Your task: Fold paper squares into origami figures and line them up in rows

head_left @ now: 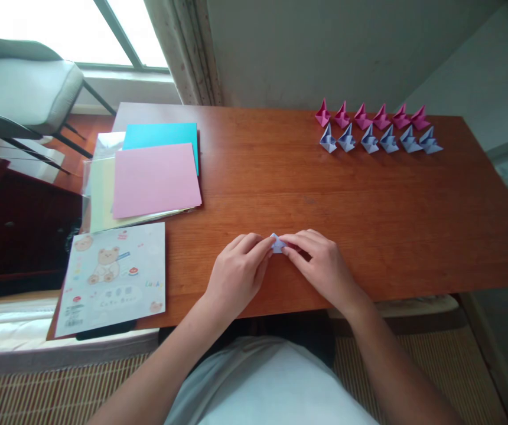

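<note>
Head view: nearest is the person's pale shirt (263, 386), and just beyond it both forearms reach over the near edge of the wooden table (254, 177). The left hand (236, 268) grasps the left side of a small pale blue folded paper (277, 246) with thumb and fingertips; the right hand (322, 262) pinches its right side. The paper sits between the hands, close to the near edge, its top corner pointing away. Its finer creases are too small to read.

The fingers cover much of so small a piece, so a fold could be pressed off its line unseen, leaving the shape lopsided. Uneven pulling by the two hands could tear or open a crease, and a loosened grip could let the layers spring apart.

At the near left, a bear-printed sheet (119, 280) overhangs the table edge; a brush from the left forearm could shift it or tip it off. Beyond it lie pink paper (156, 180), pale yellow paper (98, 195) and teal paper (160, 134), overlapping. At the far right stand two rows, pale blue folded figures (370, 141) in front of pink folded figures (362, 118). They look light, and a careless sleeve or draught could topple them. Farther off are a curtain (187, 47) and, at the far left, a chair (23, 88).
</note>
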`<act>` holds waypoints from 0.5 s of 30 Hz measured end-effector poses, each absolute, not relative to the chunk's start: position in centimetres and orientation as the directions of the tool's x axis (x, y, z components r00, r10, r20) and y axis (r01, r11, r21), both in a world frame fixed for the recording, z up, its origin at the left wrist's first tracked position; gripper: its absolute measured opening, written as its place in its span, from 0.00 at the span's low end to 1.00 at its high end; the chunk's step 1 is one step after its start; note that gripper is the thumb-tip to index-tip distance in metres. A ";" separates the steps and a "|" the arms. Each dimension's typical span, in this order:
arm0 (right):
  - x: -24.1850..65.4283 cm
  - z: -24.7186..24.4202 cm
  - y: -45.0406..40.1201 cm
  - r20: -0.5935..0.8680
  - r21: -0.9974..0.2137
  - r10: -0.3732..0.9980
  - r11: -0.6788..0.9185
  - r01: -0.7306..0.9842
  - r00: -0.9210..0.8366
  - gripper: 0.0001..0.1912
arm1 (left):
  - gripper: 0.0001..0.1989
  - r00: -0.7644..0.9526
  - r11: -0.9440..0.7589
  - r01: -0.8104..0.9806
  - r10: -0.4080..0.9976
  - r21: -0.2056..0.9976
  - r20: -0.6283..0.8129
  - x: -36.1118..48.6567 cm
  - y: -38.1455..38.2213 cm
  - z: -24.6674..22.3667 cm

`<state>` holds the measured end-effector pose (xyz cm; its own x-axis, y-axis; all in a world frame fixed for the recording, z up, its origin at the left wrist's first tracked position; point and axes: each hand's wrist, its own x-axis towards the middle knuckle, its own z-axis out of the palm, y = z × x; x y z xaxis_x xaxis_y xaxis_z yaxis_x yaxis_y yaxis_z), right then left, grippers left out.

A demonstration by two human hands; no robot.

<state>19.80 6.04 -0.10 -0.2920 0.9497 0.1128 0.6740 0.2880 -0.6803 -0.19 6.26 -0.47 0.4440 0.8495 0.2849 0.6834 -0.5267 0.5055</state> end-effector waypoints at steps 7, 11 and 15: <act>19.0 0.0 6.1 0.105 -0.661 0.971 0.228 0.715 -0.213 0.03 | 0.08 0.362 -0.452 0.734 0.892 0.507 0.272 0.2 6.5 -0.6; 18.5 0.0 6.0 0.110 -0.640 0.975 0.217 0.737 -0.192 0.04 | 0.07 0.337 -0.420 0.748 0.907 0.514 0.252 0.3 6.6 -0.5; 18.4 -0.2 6.0 0.118 -0.633 0.977 0.211 0.745 -0.176 0.05 | 0.08 0.358 -0.424 0.750 0.905 0.508 0.227 0.4 6.8 -0.3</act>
